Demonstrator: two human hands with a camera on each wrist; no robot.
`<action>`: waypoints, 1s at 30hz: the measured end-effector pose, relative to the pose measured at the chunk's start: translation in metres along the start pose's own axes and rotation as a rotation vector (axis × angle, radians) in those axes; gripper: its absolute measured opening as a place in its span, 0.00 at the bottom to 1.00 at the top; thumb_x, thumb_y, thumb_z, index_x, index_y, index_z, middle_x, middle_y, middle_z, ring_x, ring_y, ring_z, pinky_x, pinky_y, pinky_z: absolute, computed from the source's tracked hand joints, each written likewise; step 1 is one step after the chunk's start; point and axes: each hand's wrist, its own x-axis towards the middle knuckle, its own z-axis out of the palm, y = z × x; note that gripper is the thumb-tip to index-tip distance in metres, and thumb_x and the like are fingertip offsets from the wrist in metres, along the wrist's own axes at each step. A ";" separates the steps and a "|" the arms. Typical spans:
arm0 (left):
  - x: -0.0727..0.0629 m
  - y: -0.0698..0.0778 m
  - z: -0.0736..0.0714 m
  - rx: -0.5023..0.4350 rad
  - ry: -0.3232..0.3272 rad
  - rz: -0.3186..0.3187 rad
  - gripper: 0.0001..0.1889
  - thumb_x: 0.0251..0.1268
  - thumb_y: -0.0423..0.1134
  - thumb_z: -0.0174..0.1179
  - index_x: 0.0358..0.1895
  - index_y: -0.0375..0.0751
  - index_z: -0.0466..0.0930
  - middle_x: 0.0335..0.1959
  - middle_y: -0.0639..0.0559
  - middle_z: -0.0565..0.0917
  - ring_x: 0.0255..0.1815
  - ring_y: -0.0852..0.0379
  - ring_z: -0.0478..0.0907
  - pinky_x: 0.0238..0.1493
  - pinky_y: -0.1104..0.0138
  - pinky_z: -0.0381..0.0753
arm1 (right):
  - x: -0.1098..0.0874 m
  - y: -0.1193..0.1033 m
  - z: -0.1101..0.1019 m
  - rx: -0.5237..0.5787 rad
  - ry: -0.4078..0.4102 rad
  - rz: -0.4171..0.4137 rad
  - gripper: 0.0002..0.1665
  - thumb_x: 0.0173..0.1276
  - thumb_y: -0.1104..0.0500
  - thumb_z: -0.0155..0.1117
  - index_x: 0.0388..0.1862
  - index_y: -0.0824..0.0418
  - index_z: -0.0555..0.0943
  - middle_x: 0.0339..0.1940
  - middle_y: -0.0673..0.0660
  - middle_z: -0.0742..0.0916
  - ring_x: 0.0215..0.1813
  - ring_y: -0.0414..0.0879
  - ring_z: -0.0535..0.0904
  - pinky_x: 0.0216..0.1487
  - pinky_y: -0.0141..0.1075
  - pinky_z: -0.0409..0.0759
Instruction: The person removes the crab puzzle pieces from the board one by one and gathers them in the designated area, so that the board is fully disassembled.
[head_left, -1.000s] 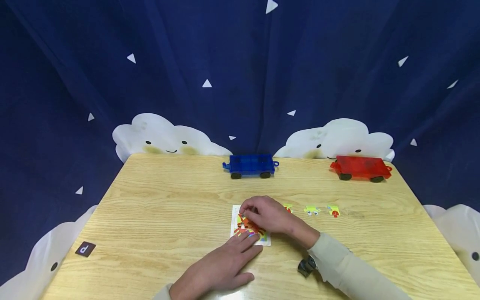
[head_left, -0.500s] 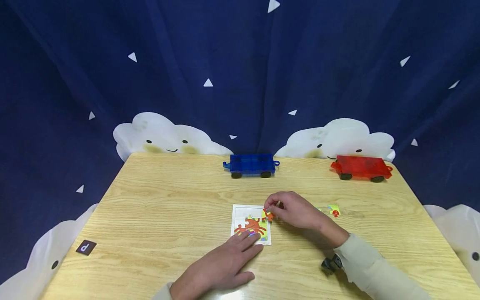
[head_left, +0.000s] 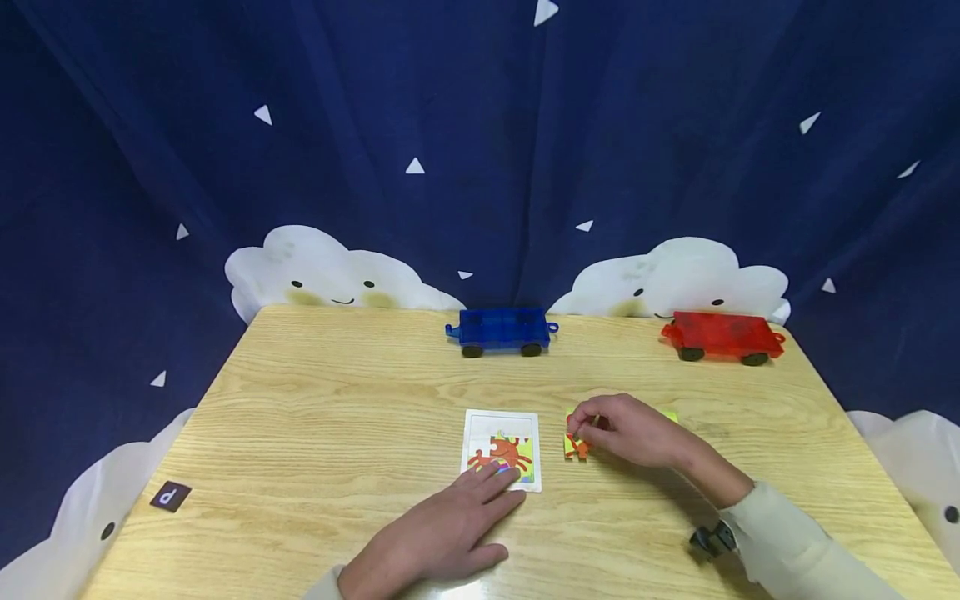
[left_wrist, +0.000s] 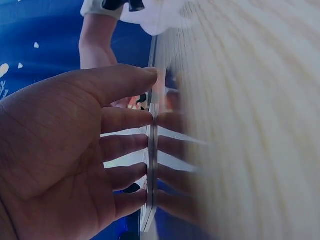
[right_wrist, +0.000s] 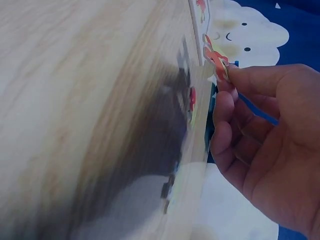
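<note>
Right hand (head_left: pixel 628 429): thumb and forefinger pinch one orange-and-yellow puzzle piece (right_wrist: pixel 216 57) by its edge, right of centre in the head view; right wrist view has it tilted, apparently clear of the wood. Looks like thin card: I'd expect next to no weight, fairly stiff, little slip; tabs are the weak spot, could crease if squeezed. Best hold: the broad body or two opposite edges, light pinch. Left hand (head_left: pixel 450 525): fingers straight and spread, tips resting on the near part of the puzzle board (head_left: pixel 500 416), lower centre, crab picture part filled. Board is flat and thin, probably light enough to skid, so fingertip pressure should steady it; lift by the side rims. Further out: a second piece (head_left: pixel 571 417) just behind the pinch, a third piece (head_left: pixel 670 415) past the knuckles, both mostly hidden. Blue wagon (head_left: pixel 502 327) upper centre, red wagon (head_left: pixel 723 332) upper right.
</note>
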 end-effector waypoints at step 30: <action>0.000 0.001 -0.001 0.017 0.002 0.004 0.34 0.75 0.53 0.58 0.78 0.42 0.66 0.80 0.45 0.61 0.80 0.46 0.56 0.76 0.55 0.60 | -0.011 0.019 0.009 -0.023 -0.018 0.002 0.09 0.77 0.60 0.63 0.44 0.44 0.85 0.41 0.40 0.84 0.41 0.40 0.77 0.43 0.35 0.77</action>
